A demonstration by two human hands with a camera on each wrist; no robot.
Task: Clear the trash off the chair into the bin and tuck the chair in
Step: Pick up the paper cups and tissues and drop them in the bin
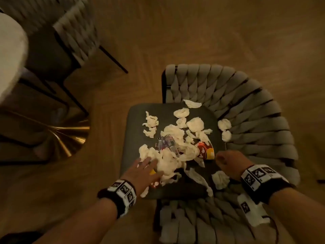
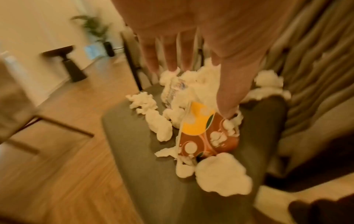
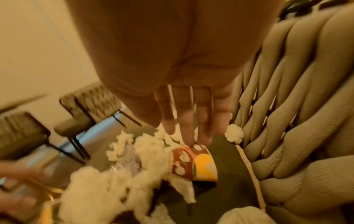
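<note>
Two hands over the chair seat (image 1: 133, 138). Left hand (image 1: 146, 170) spread flat, fingers straight, palm down on a heap of crumpled white tissue (image 1: 167, 162) at the seat's near left; its fingertips (image 2: 172, 66) reach the wads. Right hand (image 1: 226, 162) hovers at the seat's right edge, fingers loosely bent downward just above a red-and-yellow paper cup (image 3: 193, 163) lying on its side; whether they touch the cup or grasp anything, cannot tell. Trash still on the seat: many torn, puffy tissue scraps, the printed cup, and a crinkled clear plastic wrapper (image 1: 165, 141) in the middle of the pile. Seat dark, smooth, squarish with rounded corners. Backrest (image 1: 246, 106) curved, woven from thick grey padded straps; two tissue balls lodged against it. Wooden floor (image 1: 193, 32) around.
</note>
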